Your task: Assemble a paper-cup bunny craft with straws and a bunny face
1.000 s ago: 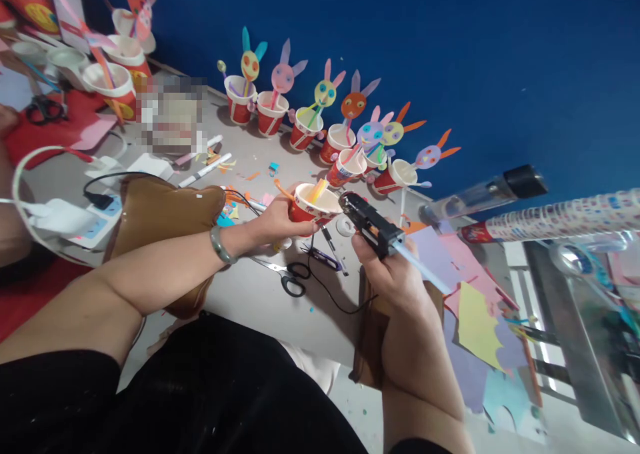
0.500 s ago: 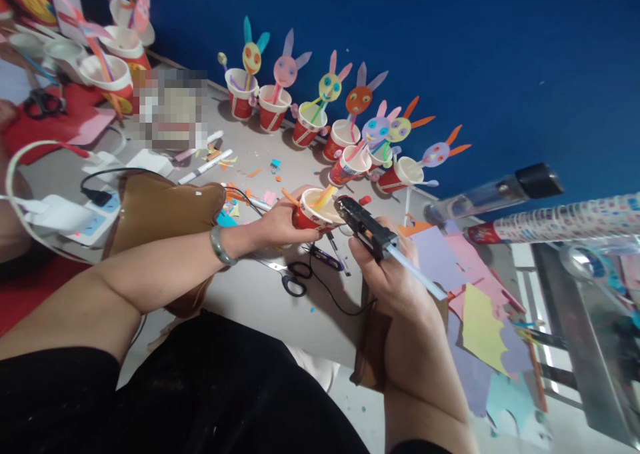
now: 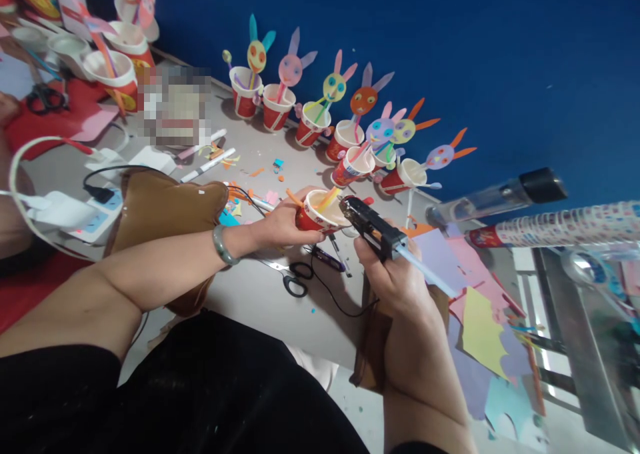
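My left hand (image 3: 285, 224) is wrapped round a red paper cup (image 3: 320, 223), tilted with its mouth toward my right side. A yellow and orange strip (image 3: 330, 201) stands inside the cup, and an orange strip pokes out at its left. In my right hand (image 3: 395, 271) is a black hot glue gun (image 3: 373, 227) with a pale glue stick (image 3: 433, 275) out of its back. The gun's nose is at the cup's rim; whether it touches is hidden. Below the cup lie black-handled scissors (image 3: 295, 277) and a purple-and-black tool (image 3: 327, 259).
Several red cups with paper rabbit heads (image 3: 334, 89) line the blue wall. Coloured paper sheets (image 3: 483, 334) and a stack of cups (image 3: 555, 224) are at right. A brown cushion (image 3: 167, 207) and a power strip (image 3: 97, 217) sit at left. The gun's cord crosses the table.
The whole view has shifted slightly. Both hands keep their hold, and the cup and glue gun stay almost in the same position to each other.
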Available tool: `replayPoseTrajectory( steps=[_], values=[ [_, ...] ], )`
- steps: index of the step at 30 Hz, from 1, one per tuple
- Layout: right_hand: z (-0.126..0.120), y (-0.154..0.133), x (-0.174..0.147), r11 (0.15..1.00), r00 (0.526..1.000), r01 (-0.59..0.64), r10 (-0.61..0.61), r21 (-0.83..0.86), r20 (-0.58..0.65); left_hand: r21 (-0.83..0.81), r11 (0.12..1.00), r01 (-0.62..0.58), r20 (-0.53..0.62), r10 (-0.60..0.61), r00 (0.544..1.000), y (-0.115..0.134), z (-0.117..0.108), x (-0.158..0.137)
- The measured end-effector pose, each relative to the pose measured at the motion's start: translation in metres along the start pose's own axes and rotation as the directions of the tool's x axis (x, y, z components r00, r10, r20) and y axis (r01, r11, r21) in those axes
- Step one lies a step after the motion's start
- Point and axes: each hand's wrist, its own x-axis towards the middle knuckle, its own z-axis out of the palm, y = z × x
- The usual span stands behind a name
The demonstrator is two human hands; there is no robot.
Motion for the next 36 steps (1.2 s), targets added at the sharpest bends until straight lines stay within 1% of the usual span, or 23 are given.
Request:
replayPoseTrajectory(
  steps=[6,11,14,18,23,28,33,36],
  values=[
    [0.0012,0.0011,-0.0007,1.000,1.000,-0.019,0.019,0.002,-0.010,0.016,1.000,0.008,0.006,-0.008,1.000,0.0017,0.0004,0.0006],
    [0.0024,0.0013,-0.0010,1.000,1.000,-0.012,0.012,0.007,-0.028,0.034,0.999,-0.023,-0.006,0.023,1.000,0.0045,0.0007,0.0022],
    [0.0025,0.0006,-0.0002,1.000,1.000,0.001,-0.001,0.012,-0.028,0.012,1.000,-0.013,0.014,0.013,1.000,0.0050,0.0012,0.0026],
    [0.0022,0.0000,0.0009,1.000,0.999,0.010,-0.009,0.020,-0.035,-0.014,1.000,-0.002,0.013,0.002,1.000,0.0053,0.0010,0.0025],
    [0.0019,0.0010,0.0003,1.000,1.000,-0.007,0.007,0.017,-0.016,-0.001,1.000,0.009,0.004,-0.009,1.000,0.0065,-0.0001,0.0023],
    [0.0017,0.0014,-0.0006,1.000,0.999,-0.011,0.011,0.012,-0.036,-0.011,1.000,-0.001,0.016,0.001,1.000,0.0044,-0.0002,0.0027],
    [0.0006,-0.0001,-0.0007,1.000,1.000,-0.020,0.020,0.002,0.003,0.001,1.000,0.015,0.005,-0.015,1.000,0.0055,-0.0002,0.0027],
    [0.0005,-0.0008,-0.0005,1.000,1.000,-0.012,0.012,0.002,-0.012,-0.014,1.000,0.004,0.007,-0.003,1.000,0.0055,0.0001,0.0026]
  ],
)
